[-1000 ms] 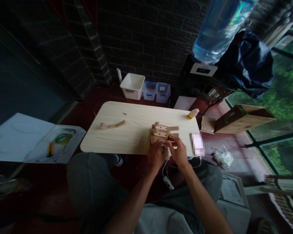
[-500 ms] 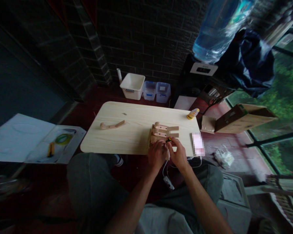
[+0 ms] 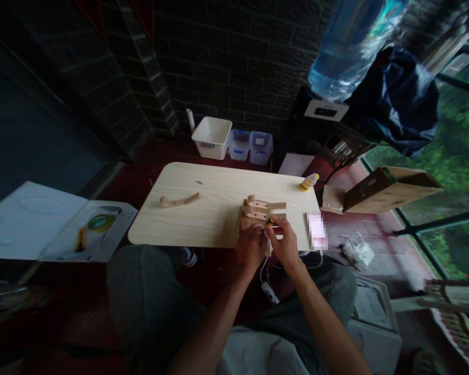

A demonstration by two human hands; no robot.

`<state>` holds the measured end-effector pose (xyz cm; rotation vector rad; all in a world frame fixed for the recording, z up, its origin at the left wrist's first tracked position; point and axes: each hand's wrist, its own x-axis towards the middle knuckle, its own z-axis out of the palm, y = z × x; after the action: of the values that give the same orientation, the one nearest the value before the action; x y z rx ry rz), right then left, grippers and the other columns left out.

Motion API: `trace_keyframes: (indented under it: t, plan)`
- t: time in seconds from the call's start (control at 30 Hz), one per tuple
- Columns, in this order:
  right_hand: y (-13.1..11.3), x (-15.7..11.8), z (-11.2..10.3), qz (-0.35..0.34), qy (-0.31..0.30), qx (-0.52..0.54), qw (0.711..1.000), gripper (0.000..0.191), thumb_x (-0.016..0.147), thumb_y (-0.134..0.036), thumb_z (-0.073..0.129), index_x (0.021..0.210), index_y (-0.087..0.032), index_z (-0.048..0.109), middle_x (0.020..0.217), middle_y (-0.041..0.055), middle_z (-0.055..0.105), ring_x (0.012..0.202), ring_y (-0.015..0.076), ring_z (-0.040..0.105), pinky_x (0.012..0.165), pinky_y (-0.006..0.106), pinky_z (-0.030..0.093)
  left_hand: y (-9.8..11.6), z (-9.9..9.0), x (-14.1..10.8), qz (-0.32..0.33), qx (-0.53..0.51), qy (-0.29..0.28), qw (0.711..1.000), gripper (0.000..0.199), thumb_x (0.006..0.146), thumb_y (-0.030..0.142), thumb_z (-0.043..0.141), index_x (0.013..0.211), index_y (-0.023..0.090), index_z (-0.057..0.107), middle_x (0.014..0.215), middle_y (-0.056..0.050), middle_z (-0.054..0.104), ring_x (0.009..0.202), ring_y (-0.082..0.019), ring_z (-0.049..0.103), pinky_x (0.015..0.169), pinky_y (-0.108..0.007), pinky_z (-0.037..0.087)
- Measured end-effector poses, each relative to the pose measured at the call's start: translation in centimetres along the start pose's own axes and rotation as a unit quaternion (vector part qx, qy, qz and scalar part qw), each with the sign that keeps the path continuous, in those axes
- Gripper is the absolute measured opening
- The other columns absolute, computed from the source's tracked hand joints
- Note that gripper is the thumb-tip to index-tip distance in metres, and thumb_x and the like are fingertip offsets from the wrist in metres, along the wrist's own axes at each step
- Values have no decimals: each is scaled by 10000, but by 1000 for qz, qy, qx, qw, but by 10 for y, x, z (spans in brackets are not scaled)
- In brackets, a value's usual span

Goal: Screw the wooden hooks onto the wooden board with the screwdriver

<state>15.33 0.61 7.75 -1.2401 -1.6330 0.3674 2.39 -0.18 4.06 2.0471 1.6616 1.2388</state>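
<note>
A wooden rack (image 3: pixel 244 208) lies at the near right part of the table, with two curved wooden hooks (image 3: pixel 257 214) side by side on it, dark screw holes along them. My left hand (image 3: pixel 250 246) is closed over the rack's near end, fingers curled on a wooden hook piece mostly hidden beneath them. Close beside it, my right hand (image 3: pixel 284 244) pinches a small yellow-and-black screwdriver (image 3: pixel 271 221); its tip is hidden between the hands. A loose wooden hook (image 3: pixel 180 200) lies on the left of the table, and small grey metal bits (image 3: pixel 199 182) lie behind it.
On the pale table (image 3: pixel 214 229) a yellow-capped bottle (image 3: pixel 308 182) lies at the far right corner, and a blurred-out phone-like item (image 3: pixel 316 230) at the right edge. An open white case (image 3: pixel 113 234) stands left. Bins (image 3: pixel 212 136) line the wall; a white cable (image 3: pixel 316 265) hangs near my knees.
My right fingers have shifted slightly around the screwdriver, and its yellow handle shows a little differently. My left hand and the wooden rack stay in place.
</note>
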Motion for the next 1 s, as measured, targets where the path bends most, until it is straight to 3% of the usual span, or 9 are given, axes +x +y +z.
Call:
trace_keyframes:
  t: [0.4,1.0]
  plan:
    - [-10,-1,-6,-48,-8,-27,998,272,990,-284,616,1252,-218,589,1146,122,736,1037,247,754,891,431,660,-2,3,-1,-4,5,-9,1000,166,982,260,580,1140,241,628,1200,-62,740,1117,-233,696,961,-407,563]
    - [-2,0,-3,-27,-4,-3,1000,248,992,-346,640,1204,-221,610,1106,97,721,871,203,763,759,369,682,-2,3,-1,-2,-1,3,1000,173,1003,265,546,1141,236,647,1196,-75,743,1122,-234,700,989,-407,556]
